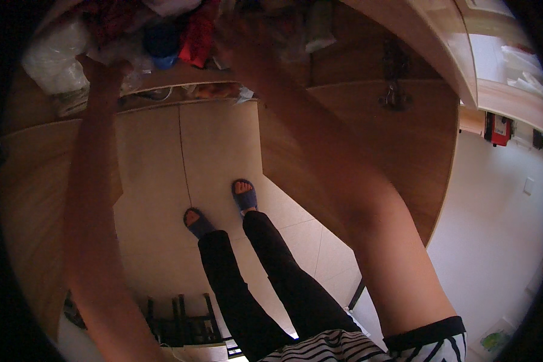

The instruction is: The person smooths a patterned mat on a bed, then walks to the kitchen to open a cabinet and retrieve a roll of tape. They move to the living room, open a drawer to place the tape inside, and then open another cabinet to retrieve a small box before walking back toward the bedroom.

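Note:
Both my arms reach forward into a dim wooden cabinet. My left hand [103, 71] is at the shelf's front edge, beside a bulging clear plastic bag [61, 59]. Its thumb sticks out towards the bag, and whether it grips anything is unclear. Further right, my right hand [235, 43] is deep in shadow and blurred, next to a red packet or cloth [198, 38]; its fingers cannot be made out. Between the hands sits a blue container [163, 56] with a dark upper part. Crumpled clear plastic lies close to my left hand.
Below the shelf edge [163, 85], a lower level holds a cable [165, 95] and small items. Open wooden doors [366, 131] flank me, the right one with a metal hinge [394, 97]. An upper door [448, 50] juts out overhead. A black-legged stool [185, 323] stands behind me.

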Demonstrator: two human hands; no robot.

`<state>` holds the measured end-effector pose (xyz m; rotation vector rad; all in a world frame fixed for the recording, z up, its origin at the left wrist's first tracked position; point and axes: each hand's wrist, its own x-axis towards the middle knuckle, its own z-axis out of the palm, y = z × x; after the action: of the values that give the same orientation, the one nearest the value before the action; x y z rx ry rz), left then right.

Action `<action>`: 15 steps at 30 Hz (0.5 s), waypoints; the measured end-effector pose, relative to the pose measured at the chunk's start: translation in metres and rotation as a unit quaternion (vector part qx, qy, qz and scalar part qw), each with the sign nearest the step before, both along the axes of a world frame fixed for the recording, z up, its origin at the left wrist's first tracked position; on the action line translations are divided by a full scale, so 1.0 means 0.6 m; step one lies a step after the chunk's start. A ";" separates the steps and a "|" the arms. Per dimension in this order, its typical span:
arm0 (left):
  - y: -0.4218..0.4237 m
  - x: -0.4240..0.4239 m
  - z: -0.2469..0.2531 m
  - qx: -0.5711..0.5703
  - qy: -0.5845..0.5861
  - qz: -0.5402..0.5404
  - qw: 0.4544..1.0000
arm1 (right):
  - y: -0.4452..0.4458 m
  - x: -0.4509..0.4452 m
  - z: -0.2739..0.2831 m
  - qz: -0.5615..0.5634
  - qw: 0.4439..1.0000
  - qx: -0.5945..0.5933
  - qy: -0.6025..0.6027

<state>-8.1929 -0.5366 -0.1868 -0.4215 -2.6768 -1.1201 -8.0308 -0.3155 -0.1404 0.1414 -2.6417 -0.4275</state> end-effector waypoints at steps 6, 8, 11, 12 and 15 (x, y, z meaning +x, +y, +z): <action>-0.011 0.036 -0.038 -0.095 0.095 0.084 0.987 | 0.048 0.000 0.014 0.007 0.999 -0.047 -0.009; -0.004 0.044 -0.047 -0.095 0.107 0.094 0.985 | 0.089 0.005 0.028 -0.006 0.998 -0.053 -0.013; -0.006 0.050 -0.058 -0.100 0.115 0.107 0.983 | 0.151 0.015 0.029 -0.040 0.997 -0.062 -0.019; -0.005 0.054 -0.053 -0.099 0.118 0.110 0.982 | 0.169 0.019 0.030 -0.051 0.996 -0.065 -0.020; -0.012 0.061 -0.029 -0.116 0.090 0.103 0.984 | 0.198 0.023 0.026 -0.075 0.994 -0.082 -0.021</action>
<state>-8.1566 -0.5438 -0.2040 -0.2608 -2.6248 -0.6814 -8.0167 -0.1964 -0.1246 -0.1013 -2.7248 -0.2554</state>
